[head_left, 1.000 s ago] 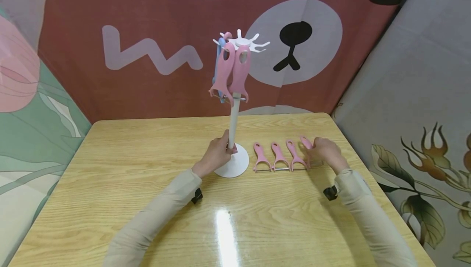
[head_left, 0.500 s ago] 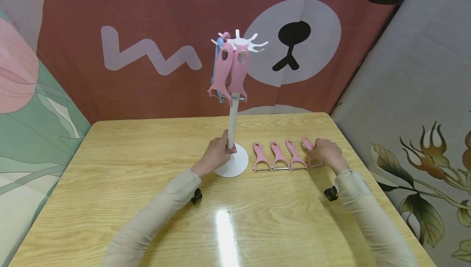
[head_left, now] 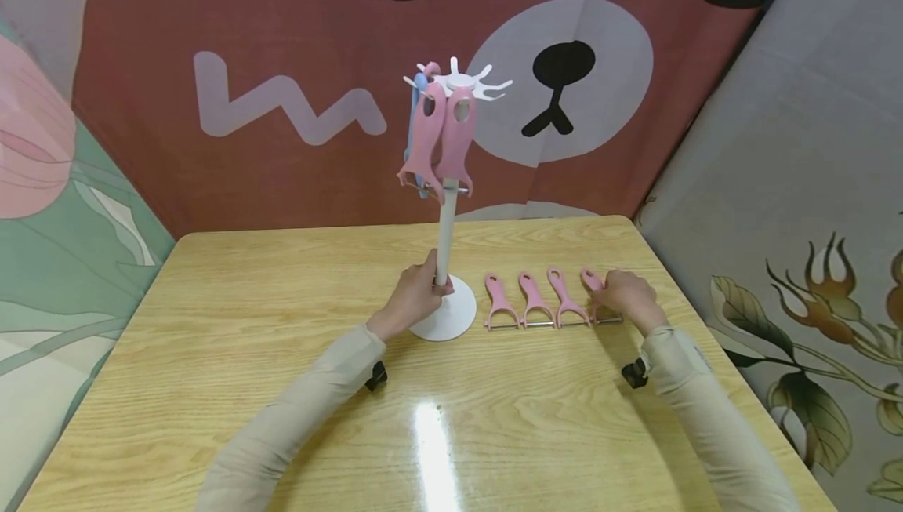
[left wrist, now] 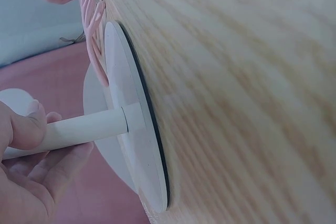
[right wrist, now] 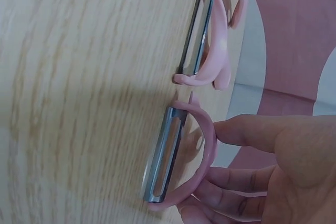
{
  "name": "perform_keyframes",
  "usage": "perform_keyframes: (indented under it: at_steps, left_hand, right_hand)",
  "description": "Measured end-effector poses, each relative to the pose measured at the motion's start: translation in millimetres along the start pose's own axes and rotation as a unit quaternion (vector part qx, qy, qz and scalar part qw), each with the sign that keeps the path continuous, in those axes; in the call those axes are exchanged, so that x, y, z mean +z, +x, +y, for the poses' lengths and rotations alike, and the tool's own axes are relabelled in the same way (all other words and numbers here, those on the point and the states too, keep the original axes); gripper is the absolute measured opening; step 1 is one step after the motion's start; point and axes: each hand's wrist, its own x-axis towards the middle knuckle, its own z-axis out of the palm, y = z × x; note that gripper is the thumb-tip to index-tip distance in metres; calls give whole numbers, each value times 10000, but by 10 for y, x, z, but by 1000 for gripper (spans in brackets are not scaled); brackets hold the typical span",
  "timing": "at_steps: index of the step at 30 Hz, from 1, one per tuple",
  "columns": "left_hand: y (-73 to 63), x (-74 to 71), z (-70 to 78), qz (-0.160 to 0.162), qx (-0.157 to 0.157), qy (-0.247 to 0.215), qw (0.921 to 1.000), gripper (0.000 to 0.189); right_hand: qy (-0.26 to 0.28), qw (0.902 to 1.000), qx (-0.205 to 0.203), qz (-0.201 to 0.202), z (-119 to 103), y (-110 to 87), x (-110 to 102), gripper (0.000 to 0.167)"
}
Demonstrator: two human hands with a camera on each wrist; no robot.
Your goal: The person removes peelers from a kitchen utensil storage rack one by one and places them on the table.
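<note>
A white stand (head_left: 447, 222) with a round base (head_left: 451, 320) stands upright on the table. My left hand (head_left: 412, 298) grips its pole low down, thumb and fingers curled around it in the left wrist view. Pink peelers (head_left: 460, 136) and a blue one (head_left: 412, 120) hang from the hooks (head_left: 487, 87) at its top. My right hand (head_left: 630, 298) pinches the rightmost pink peeler (right wrist: 207, 163) by its forked head between thumb and fingers; its blade lies at the tabletop. Much of its handle is hidden by the hand in the head view.
Three more pink peelers (head_left: 538, 298) lie in a row between the stand's base and my right hand, handles pointing away. The wooden table (head_left: 268, 300) ends at the back against a printed red cloth (head_left: 296, 175). A grey floral cloth (head_left: 776, 183) hangs on the right.
My right hand and the pinched peeler have shifted slightly to the right and toward me, and its blade now lies level with the row. The left hand stays on the pole.
</note>
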Motion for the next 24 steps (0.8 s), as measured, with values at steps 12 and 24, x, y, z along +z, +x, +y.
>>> perform_keyframes:
  at_steps: [12, 24]
  left_hand:
    - [4, -1, -13, -16, -15, -51, 10000, 29]
    - [-1, -8, 10, -41, -28, -3, 10000, 30]
  right_hand:
    - [38, 9999, 87, 61, -22, 1, 26, 37]
    - [59, 10000, 60, -6, -40, -12, 22, 40]
